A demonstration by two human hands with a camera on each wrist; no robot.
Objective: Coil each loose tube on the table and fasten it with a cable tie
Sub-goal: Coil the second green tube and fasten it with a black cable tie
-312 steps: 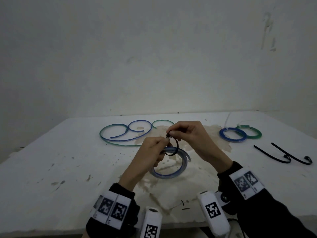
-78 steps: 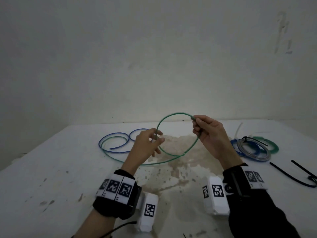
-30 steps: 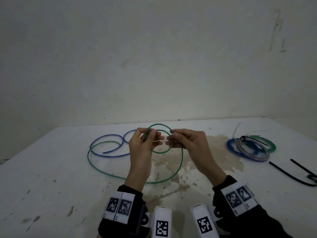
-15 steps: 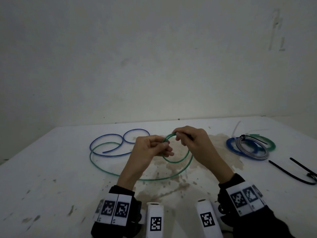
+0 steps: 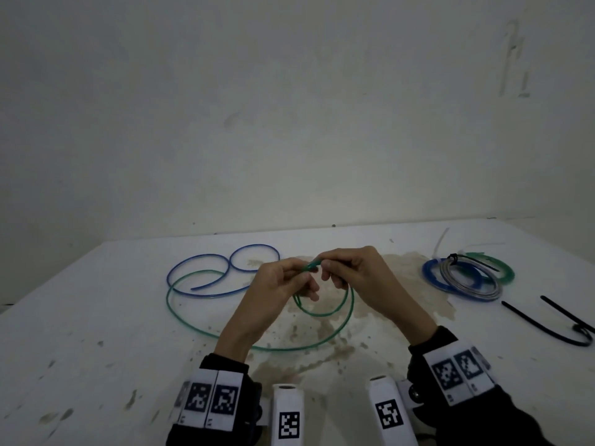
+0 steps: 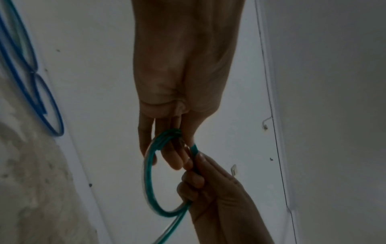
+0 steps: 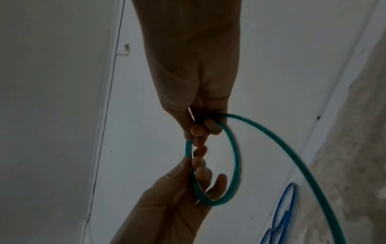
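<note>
Green tube [image 5: 322, 312] – small loop held above table [image 5: 96, 333] centre, rest trailing in wide arc on tabletop. Left hand [image 5: 283, 284] grip pinching overlapped turns at loop top; right hand [image 5: 357, 275] grip pinching tube end beside it, fingers [image 7: 208, 127] curled round loop. Blue tube [image 5: 206, 272] loose on table, far left, touching green arc. Finished coils [image 5: 463, 278] stacked far right – black cable ties [image 5: 547, 320] near them.
</note>
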